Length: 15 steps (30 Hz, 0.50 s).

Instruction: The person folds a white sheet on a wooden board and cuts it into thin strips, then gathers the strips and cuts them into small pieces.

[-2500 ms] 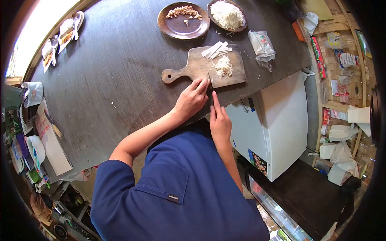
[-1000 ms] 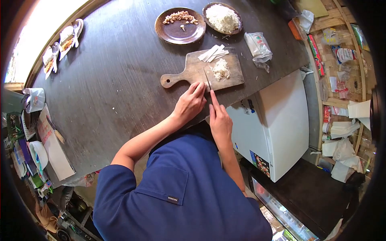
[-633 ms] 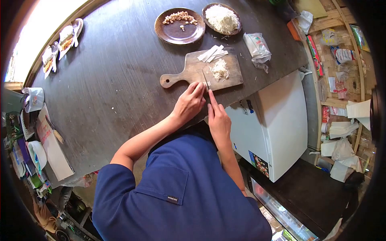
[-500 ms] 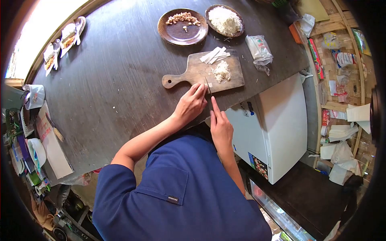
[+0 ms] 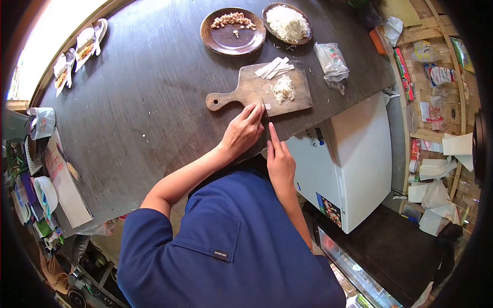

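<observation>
On a wooden cutting board [image 5: 246,93] lie several flat white strips [image 5: 275,68] and a small heap of thin white shreds [image 5: 283,90]. My right hand [image 5: 281,156] is closed round a knife [image 5: 265,109], its forefinger stretched along the top; the handle is hidden in the palm. The blade stands over the board's near edge, right beside the fingertips of my left hand [image 5: 243,128]. Those fingers are bunched and pressed down on a white piece [image 5: 267,107], of which only a bit shows past the blade.
Behind the board stand a brown plate [image 5: 232,47] with chopped light-brown pieces and a bowl heaped with white shreds [image 5: 288,24]. A plastic-wrapped white packet [image 5: 331,61] lies to the right. Two plates with food and cutlery sit far left. A white freezer [image 5: 359,164] adjoins the table's right side.
Both hands stay at the board's near edge with the knife between them. My right hand has shifted very slightly; the heap of shreds looks the same.
</observation>
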Motion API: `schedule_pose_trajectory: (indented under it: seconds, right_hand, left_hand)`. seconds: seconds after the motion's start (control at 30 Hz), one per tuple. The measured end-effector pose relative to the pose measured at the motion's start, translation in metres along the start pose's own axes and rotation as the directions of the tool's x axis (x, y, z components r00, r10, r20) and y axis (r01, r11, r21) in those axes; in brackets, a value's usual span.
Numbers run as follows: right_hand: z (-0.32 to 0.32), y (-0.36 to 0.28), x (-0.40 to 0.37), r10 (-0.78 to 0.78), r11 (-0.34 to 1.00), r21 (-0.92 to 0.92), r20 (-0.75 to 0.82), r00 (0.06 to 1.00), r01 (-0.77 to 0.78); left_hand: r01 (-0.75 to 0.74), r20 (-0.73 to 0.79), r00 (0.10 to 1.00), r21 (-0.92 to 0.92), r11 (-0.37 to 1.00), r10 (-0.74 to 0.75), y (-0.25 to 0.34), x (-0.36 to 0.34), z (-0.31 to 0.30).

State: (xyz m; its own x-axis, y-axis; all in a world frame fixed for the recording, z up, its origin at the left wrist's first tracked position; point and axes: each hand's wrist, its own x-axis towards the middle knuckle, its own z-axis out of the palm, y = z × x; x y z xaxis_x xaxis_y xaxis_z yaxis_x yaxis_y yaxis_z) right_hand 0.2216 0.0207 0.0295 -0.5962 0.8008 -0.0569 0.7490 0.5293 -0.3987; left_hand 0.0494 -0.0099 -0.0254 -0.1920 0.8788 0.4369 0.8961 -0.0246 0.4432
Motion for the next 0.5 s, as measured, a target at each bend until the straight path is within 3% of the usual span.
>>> schedule_pose_trajectory:
  seconds: [0.5]
  right_hand:
    - [0.009,-0.002,0.020,-0.036,0.999,0.027,-0.038,0.999,0.037]
  left_hand:
    - [-0.014,-0.013,1.000,0.040,0.999,0.015,0.002,0.000,-0.002]
